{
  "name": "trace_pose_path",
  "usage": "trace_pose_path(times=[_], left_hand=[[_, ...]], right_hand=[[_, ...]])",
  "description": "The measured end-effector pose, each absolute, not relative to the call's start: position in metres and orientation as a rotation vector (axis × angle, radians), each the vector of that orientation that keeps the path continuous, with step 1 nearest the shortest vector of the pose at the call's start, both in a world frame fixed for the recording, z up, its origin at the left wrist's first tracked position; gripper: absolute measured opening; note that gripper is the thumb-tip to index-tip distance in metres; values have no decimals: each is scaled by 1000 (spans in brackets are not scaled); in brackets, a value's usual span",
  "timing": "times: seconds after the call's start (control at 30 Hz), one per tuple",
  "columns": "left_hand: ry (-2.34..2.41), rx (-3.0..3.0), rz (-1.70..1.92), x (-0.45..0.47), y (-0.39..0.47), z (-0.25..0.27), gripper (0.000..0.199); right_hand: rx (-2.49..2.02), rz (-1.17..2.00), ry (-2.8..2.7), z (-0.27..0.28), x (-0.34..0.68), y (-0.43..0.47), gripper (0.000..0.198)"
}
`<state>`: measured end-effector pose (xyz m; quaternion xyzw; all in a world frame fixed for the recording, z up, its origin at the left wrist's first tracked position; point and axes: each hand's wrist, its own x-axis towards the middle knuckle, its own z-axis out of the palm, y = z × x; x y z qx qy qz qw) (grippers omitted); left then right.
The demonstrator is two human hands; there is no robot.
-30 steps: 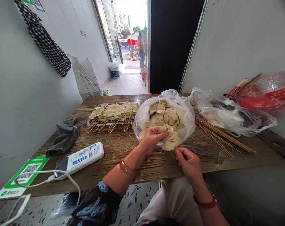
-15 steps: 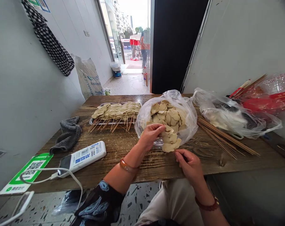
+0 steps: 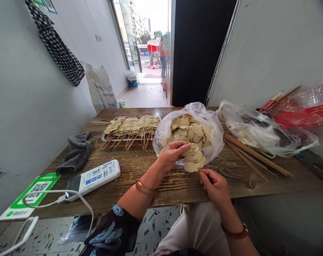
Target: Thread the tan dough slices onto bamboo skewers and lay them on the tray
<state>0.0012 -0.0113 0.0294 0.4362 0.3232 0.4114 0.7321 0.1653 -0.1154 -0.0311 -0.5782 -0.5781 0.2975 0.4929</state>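
My left hand [image 3: 174, 153] pinches a thin, pale beige slice [image 3: 192, 147] between thumb and fingers. Below it hang more slices [image 3: 194, 161], overlapping in a row on a bamboo skewer that they mostly hide. At the lower end of this row, my right hand [image 3: 216, 185] is closed on the skewer's end, thumb against forefinger. Just behind both hands, an open clear plastic bag [image 3: 217, 137] holds a heap of similar loose slices [image 3: 190, 128]. To the left, a tray [image 3: 103, 138] carries rows of skewered slices [image 3: 134, 124], their sticks pointing toward me.
Loose bamboo skewers [image 3: 254, 156] lie right of the bag, beside crumpled plastic bags [image 3: 265, 131]. Red packaging [image 3: 300, 110] is at the far right. On the left are a grey cloth [image 3: 76, 151], a white power bank [image 3: 100, 176] with a cable, and a green QR card [image 3: 30, 195].
Almost nothing differs. My left hand has shifted slightly to the right along with the slices; my right hand keeps its pinch at nearly the same spot.
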Motion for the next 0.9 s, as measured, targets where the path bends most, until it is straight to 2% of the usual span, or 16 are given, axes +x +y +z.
trace_pose_path(times=[0.43,0.6,0.77,0.9], left_hand=[[714,971,929,-1,-6,27,46],[759,999,1097,-10,0,30,45],[988,1275,1235,-22,9,29,31],[1267,1722,1159,-25,15,24,15]], right_hand=[[-1369,849,-1268,-34,167,-116,30],[-1373,842,-1170,-37,167,-117,29],[-1334,785,-969,-42,167,-118,32],[-1298,748,-823,-42,165,-120,35]])
